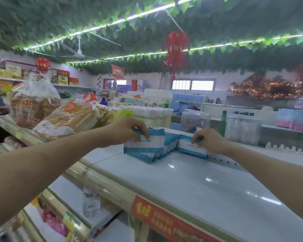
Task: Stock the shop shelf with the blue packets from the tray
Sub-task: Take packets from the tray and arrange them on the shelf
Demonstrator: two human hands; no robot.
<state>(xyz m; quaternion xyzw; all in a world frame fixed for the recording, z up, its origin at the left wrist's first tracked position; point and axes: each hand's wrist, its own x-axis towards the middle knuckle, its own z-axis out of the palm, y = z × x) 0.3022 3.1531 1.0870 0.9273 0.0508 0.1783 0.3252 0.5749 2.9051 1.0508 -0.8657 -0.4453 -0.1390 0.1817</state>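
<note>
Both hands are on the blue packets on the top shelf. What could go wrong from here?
1. The row of blue packets gripped by the left hand leans; released, it may fan out and slide on the glossy shelf.
2. The right-hand packet under the right hand seems to stand near the shelf's back edge and could tip off behind.
3. The bread bags lie close beside the left forearm; a nudge is possible.
</note>
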